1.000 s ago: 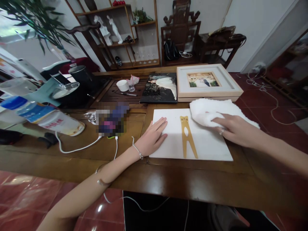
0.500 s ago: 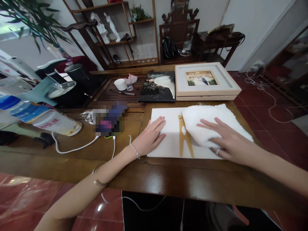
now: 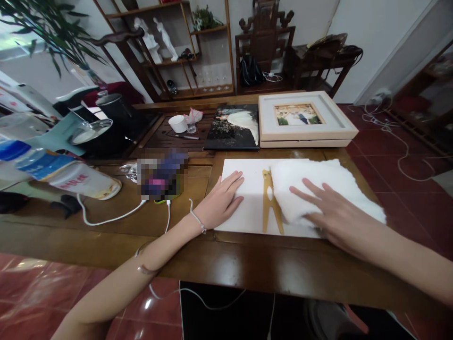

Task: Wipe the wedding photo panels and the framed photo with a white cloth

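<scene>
My left hand (image 3: 222,198) lies flat with its fingers stretched out on the left part of a white board (image 3: 252,170). On the board, between my hands, is a flat yellow wooden piece (image 3: 267,200) with two legs and an oval hole in it. To its right a fluffy white cloth (image 3: 307,170) covers the board's right side and hangs past its edge. My right hand (image 3: 329,208) rests on this cloth with its fingers spread, slightly blurred. Under the cloth the board's right part is hidden.
Behind the board stand a light wooden picture frame (image 3: 341,118) and a dark photo album (image 3: 231,127). Farther left are a white cup (image 3: 177,123), a blurred-out object (image 3: 161,177) with white cables, and a large plastic bottle (image 3: 83,179) lying tilted. The table's front edge runs near me.
My right hand has slid the white cloth a little to the right and towards me. The left hand stays in place on the board.
</scene>
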`<state>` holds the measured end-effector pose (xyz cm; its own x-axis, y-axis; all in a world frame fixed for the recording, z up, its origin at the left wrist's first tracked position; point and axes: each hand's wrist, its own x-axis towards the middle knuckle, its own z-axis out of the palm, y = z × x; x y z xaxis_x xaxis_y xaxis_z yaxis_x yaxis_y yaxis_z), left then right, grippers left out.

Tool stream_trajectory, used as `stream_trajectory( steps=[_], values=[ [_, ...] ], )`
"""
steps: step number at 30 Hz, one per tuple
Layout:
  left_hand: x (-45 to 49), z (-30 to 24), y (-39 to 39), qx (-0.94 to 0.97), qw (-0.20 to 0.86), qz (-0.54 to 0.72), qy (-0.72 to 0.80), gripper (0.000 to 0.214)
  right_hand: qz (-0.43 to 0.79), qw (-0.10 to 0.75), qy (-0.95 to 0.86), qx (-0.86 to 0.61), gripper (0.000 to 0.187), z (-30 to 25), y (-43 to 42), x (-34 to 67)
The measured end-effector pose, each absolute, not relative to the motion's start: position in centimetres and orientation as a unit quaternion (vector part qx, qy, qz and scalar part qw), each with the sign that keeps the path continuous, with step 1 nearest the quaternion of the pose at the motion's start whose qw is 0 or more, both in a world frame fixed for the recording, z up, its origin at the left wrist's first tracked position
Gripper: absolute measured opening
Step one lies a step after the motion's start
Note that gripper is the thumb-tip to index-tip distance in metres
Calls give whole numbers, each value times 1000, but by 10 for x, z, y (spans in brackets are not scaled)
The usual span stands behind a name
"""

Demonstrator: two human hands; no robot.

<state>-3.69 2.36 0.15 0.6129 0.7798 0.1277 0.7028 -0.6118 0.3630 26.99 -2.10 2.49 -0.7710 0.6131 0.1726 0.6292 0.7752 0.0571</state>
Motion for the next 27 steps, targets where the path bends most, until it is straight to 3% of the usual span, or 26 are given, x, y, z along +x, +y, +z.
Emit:
stream_trajectory(
  steps=[5, 9, 12, 15, 21, 27],
  values=[
    [-37, 1, 23, 885, 142, 144, 418, 44, -31, 78, -945, -315, 47, 57, -57, 258],
    [-38, 1, 23, 887, 145, 146, 413, 44, -1, 108, -934, -341, 54, 88, -35, 266],
    [-38, 2, 23, 889, 143, 147, 410, 44, -69, 133, -902, -406, 44, 95, -3, 282],
    [-38, 2, 23, 888, 141, 149, 410, 43, -142, 143, -879, -432, 31, 80, 23, 294],
    [-37, 3, 23, 888, 141, 143, 413, 43, -91, 64, -906, -409, 42, 27, 40, 286],
    [-37, 2, 23, 888, 144, 147, 412, 43, -91, 60, -916, -385, 40, 18, 19, 272]
  ],
)
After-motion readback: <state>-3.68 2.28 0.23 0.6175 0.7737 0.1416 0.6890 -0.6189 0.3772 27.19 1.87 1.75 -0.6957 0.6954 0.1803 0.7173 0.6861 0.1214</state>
